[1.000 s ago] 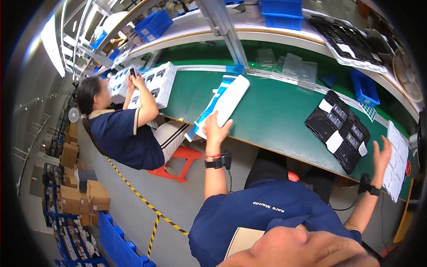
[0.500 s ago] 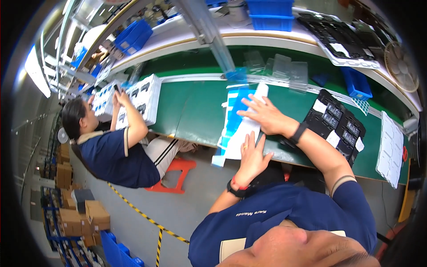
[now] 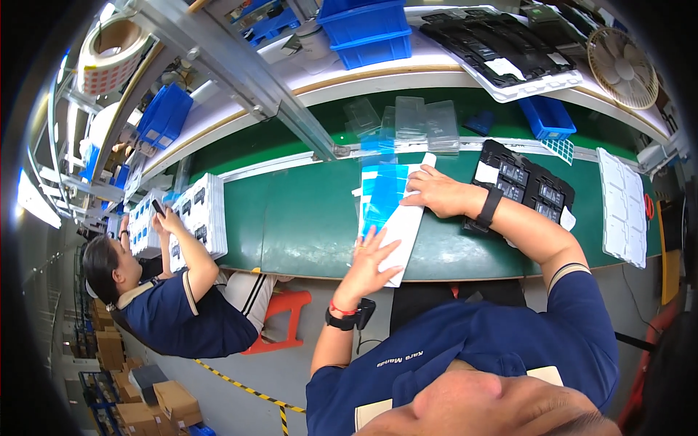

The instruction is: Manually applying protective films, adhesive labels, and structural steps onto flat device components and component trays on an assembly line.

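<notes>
On the green bench lies a long white sheet [image 3: 402, 238], slanting away from the front edge. Strips of translucent blue film [image 3: 385, 194] lie along its left side and partly beneath it. My left hand [image 3: 369, 263] rests spread on the near left edge of the sheet, a ring and a red band on it. Farther up, my right hand [image 3: 442, 193] presses its slightly bent, parted fingers onto the right edge of the sheet. Whether its thumb goes under the edge is hidden.
Black trays with dark parts [image 3: 525, 182] sit right of my hand, with a white moulded tray [image 3: 623, 207] beyond. Clear plastic sheets [image 3: 436, 125] and a blue bin [image 3: 547, 118] lie behind. A co-worker [image 3: 167, 291] sits at left, holding a dark object near stacked white trays [image 3: 207, 218].
My right hand has gone from lying spread across the sheet to its right edge. My left hand has shifted toward the sheet's left side. The whole view has swung somewhat.
</notes>
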Tool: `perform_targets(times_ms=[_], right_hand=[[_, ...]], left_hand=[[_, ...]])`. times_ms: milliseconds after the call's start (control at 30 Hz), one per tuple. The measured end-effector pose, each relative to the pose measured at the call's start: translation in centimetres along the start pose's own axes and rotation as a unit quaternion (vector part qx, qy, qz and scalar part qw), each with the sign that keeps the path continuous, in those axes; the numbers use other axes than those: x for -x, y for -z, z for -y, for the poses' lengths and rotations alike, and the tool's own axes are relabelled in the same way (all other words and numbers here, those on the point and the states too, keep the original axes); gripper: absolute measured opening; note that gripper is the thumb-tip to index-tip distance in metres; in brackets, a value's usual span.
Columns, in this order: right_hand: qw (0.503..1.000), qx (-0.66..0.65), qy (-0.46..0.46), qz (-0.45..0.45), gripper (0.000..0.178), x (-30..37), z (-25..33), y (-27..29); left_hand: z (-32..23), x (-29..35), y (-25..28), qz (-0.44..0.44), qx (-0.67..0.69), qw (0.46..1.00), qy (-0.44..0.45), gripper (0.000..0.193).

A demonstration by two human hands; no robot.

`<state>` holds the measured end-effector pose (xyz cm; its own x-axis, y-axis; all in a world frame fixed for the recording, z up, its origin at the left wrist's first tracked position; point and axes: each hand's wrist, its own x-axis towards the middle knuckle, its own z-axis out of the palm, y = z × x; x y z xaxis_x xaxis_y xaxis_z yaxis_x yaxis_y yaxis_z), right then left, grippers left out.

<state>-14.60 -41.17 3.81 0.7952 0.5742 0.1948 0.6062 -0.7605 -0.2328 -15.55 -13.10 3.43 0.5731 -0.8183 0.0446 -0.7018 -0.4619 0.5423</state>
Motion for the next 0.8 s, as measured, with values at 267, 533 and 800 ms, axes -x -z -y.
perform_targets(times_ms=[267,533,800], right_hand=[[0.982,-0.140,-0.031,-0.119,0.042,1.0,-2.1,3.0],[0.924,0.064,-0.288,-0.244,0.036,1.8,-7.5,4.2],[0.791,0.072,-0.599,-0.103,0.042,4.5,-17.2,4.6]], left_hand=[[0.4,-3.1,-2.3,-0.102,0.347,0.932,0.035,0.057],[0.1,-4.2,-1.4,-0.003,0.605,0.780,0.163,0.054],[-3.8,-4.9,-3.2,0.069,0.031,0.997,-0.022,0.044]])
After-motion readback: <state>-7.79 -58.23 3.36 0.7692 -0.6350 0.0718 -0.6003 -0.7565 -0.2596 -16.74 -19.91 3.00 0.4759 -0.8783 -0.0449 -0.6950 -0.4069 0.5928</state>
